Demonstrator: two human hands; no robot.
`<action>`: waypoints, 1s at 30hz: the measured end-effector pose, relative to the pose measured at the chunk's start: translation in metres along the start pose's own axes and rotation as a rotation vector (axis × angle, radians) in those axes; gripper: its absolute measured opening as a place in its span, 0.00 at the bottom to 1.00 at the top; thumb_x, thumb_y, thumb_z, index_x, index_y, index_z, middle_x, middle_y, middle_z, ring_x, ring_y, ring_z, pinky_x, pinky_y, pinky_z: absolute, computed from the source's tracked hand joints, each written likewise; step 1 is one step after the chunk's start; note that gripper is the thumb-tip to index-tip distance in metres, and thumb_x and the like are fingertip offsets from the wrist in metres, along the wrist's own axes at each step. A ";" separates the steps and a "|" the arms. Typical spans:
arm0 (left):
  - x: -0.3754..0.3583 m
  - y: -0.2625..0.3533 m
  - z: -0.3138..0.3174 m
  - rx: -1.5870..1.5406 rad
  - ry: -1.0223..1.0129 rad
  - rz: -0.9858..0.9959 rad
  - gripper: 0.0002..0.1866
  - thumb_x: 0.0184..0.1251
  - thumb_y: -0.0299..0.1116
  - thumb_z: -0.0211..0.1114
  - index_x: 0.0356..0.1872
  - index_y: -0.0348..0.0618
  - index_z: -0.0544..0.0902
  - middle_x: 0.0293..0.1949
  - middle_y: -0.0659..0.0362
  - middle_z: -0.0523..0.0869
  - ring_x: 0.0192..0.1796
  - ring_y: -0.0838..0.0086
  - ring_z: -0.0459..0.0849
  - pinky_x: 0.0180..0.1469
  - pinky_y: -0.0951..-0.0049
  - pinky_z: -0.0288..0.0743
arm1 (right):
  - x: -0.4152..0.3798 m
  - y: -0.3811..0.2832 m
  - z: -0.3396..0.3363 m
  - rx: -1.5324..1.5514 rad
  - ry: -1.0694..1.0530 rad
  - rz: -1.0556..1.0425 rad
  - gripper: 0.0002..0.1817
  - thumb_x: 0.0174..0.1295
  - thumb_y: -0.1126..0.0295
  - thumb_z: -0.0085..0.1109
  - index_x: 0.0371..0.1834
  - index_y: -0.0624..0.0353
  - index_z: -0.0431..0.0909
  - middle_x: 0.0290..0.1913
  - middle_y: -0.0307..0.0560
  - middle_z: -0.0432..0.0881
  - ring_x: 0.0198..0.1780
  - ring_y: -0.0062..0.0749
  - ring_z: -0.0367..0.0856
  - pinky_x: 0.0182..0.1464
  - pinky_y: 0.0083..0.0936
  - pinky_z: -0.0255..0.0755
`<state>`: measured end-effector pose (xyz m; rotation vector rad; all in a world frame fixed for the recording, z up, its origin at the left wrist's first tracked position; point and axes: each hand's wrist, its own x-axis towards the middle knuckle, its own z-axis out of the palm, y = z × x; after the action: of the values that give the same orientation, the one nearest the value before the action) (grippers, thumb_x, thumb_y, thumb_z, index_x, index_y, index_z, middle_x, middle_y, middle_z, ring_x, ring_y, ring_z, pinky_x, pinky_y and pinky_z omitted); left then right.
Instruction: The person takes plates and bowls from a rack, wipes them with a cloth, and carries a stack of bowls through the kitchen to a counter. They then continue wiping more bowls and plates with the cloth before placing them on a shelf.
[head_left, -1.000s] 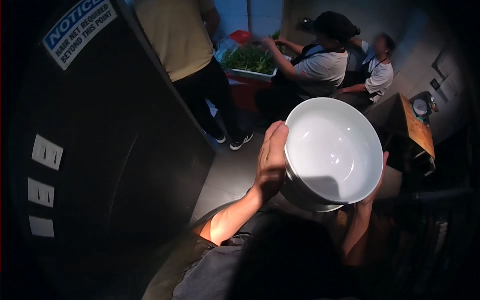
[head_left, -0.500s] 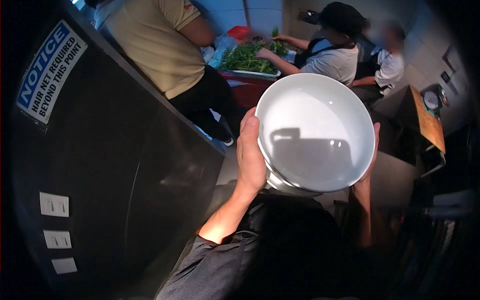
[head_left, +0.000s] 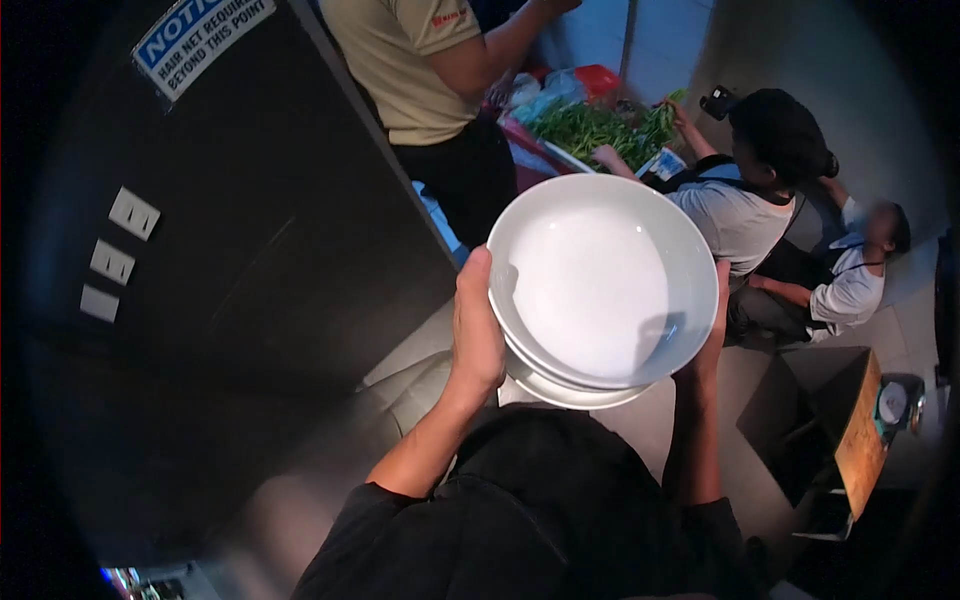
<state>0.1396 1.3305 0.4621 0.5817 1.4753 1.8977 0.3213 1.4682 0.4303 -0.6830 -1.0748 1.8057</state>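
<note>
A stack of white bowls (head_left: 588, 285) is held out in front of my body, its open side tilted up toward me. Under the top bowl, the lower rims show along the near edge. My left hand (head_left: 477, 330) is closed on the left side of the stack, thumb up along the rim. On the opposite side my right hand (head_left: 706, 345) grips the stack, most of its fingers hidden behind the bowls. Inside the top bowl there is only light and shadow.
To the left is a dark wall panel (head_left: 270, 250) with a notice sign (head_left: 205, 45) and outlets. Ahead, a person in a beige shirt (head_left: 425, 75) stands by a tray of leafy greens (head_left: 590, 130). Two people sit to the right, near a wooden-topped table (head_left: 860, 430).
My view has turned, so the sign sits higher and the coworkers farther right. Both hands still hold the stack, now slightly left in view, with more lower rim showing.
</note>
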 end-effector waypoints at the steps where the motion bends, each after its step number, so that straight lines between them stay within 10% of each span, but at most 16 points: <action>1: -0.007 -0.002 0.007 -0.004 0.019 -0.007 0.39 0.72 0.63 0.39 0.56 0.30 0.74 0.49 0.43 0.82 0.50 0.65 0.82 0.50 0.69 0.76 | 0.001 -0.006 -0.006 -0.057 0.001 0.006 0.34 0.74 0.41 0.35 0.63 0.61 0.71 0.56 0.48 0.79 0.55 0.31 0.78 0.58 0.28 0.71; 30: -0.053 -0.005 0.081 -0.053 0.027 0.090 0.37 0.73 0.62 0.38 0.59 0.35 0.74 0.51 0.50 0.81 0.52 0.69 0.81 0.54 0.71 0.74 | -0.004 -0.055 -0.065 -0.197 -0.035 -0.122 0.36 0.75 0.41 0.34 0.64 0.65 0.69 0.56 0.50 0.78 0.57 0.32 0.77 0.60 0.25 0.68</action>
<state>0.2329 1.3473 0.4809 0.6090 1.4323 2.0144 0.3971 1.5015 0.4486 -0.6883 -1.3018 1.6274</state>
